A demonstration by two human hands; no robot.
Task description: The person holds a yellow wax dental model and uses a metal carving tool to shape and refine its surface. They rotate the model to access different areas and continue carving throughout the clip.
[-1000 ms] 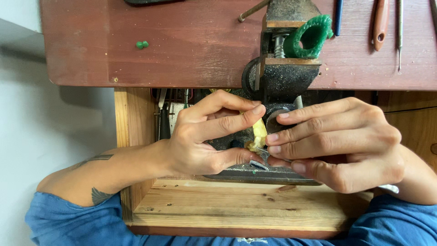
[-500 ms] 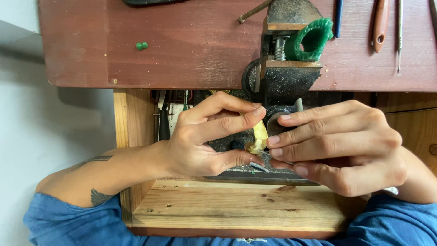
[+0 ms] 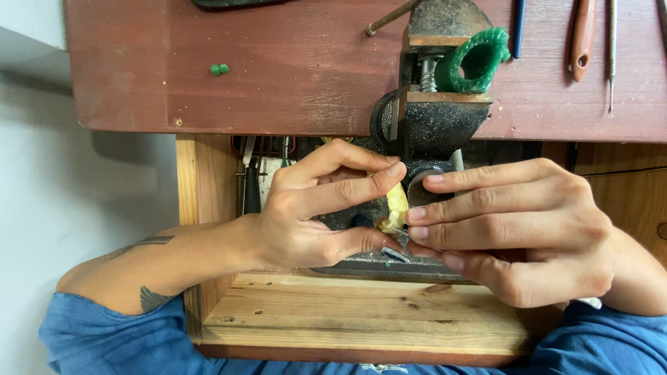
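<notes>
Both hands meet over a small yellow piece (image 3: 397, 205) just below the dark vise (image 3: 436, 118) — the left hand (image 3: 313, 208) pinches it between thumb and forefinger, the right hand (image 3: 517, 229) presses its fingertips against it from the other side. A green ring (image 3: 479, 59) sits in the vise on the red bench (image 3: 278, 62) — a wooden drawer (image 3: 375, 312) lies open beneath.

Small pale-yellow piece (image 3: 396, 206), maybe wax, stands nearly upright, pinched between fingertips just below the vise.
</notes>
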